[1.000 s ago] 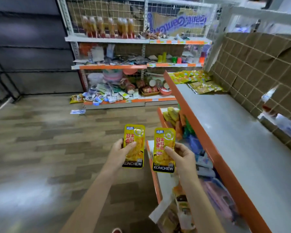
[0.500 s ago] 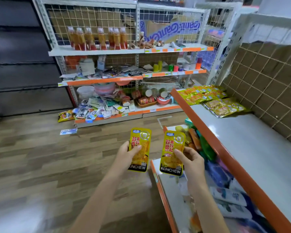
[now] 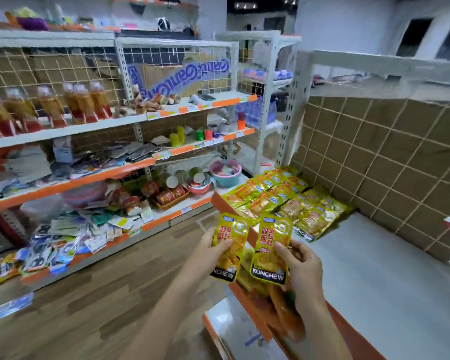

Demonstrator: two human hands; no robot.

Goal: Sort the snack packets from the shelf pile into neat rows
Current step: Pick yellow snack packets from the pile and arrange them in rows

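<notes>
My left hand (image 3: 205,252) pinches one yellow Konchew packet (image 3: 229,246) upright, and my right hand (image 3: 300,266) pinches a second Konchew packet (image 3: 272,252) just beside it. Both hang above the orange shelf edge (image 3: 224,201), near the rows of yellow packets (image 3: 283,198) on the grey shelf (image 3: 374,268).

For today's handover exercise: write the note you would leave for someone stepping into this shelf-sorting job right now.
Left hand: grip on one yellow packet.
Right hand: grip on a second yellow packet; both upright, side by side, in the air.
Done: rows of matching packets lie at the far end of the grey shelf.
Left: lay these two beside the rows, then fetch more from the lower shelf pile.
</notes>
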